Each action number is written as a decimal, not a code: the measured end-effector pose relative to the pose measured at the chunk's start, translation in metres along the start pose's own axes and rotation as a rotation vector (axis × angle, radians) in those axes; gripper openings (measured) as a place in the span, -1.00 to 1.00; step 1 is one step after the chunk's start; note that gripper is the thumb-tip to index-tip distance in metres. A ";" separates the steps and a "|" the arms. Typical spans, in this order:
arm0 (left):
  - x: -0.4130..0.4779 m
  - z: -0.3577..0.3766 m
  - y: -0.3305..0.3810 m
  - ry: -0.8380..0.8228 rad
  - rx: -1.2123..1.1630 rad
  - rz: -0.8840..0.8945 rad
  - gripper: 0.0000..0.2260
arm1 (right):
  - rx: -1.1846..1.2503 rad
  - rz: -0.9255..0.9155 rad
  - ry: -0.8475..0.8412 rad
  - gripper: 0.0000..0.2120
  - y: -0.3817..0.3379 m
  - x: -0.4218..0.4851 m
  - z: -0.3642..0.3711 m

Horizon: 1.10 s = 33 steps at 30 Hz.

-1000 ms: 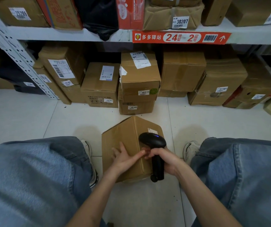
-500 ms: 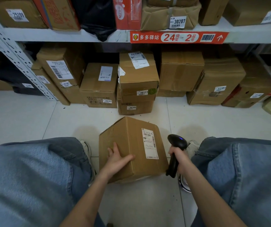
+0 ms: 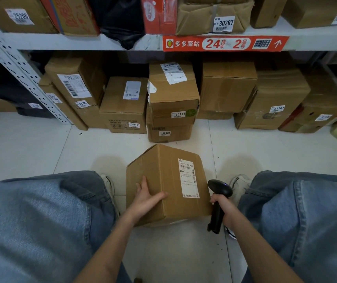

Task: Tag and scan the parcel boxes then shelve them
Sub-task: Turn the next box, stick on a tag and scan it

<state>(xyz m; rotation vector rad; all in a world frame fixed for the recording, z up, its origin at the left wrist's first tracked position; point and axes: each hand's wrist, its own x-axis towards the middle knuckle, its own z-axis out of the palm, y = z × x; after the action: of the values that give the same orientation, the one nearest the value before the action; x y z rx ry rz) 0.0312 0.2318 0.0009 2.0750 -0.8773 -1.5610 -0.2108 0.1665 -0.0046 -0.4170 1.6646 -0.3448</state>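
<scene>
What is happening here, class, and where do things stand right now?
A person crouches on the tiled floor before shelves of parcels. The left hand rests on a cardboard box standing on the floor, its shipping label facing up. The right hand grips a black barcode scanner just beside the box. The box is not yet shelved.

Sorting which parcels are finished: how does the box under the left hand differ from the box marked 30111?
The held box sits alone on the open floor, tipped on an edge; box 30111 rests stacked on another under the shelf. Box 30111 carries a small number tag; none shows on the held box. Both are brown cardboard with white shipping labels.
</scene>
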 end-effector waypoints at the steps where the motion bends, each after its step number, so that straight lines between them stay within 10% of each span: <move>1: 0.000 0.000 -0.001 0.001 -0.005 0.000 0.11 | -0.009 0.004 -0.016 -0.72 0.000 -0.001 0.000; 9: 0.002 -0.003 -0.004 -0.013 -0.105 0.013 0.20 | -0.016 -0.026 -0.023 -0.78 -0.002 0.002 0.001; 15: 0.001 -0.004 -0.011 0.011 -0.251 0.027 -0.21 | 0.025 -0.021 -0.003 -0.64 0.000 0.001 0.000; 33: -0.009 0.006 -0.024 0.090 -0.447 -0.093 -0.56 | -0.133 -0.183 0.030 -0.79 -0.003 -0.019 0.009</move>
<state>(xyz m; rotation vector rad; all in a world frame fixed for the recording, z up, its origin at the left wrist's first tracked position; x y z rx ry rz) 0.0297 0.2563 -0.0101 1.8616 -0.3593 -1.5271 -0.1990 0.1728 0.0125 -0.6690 1.6883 -0.3776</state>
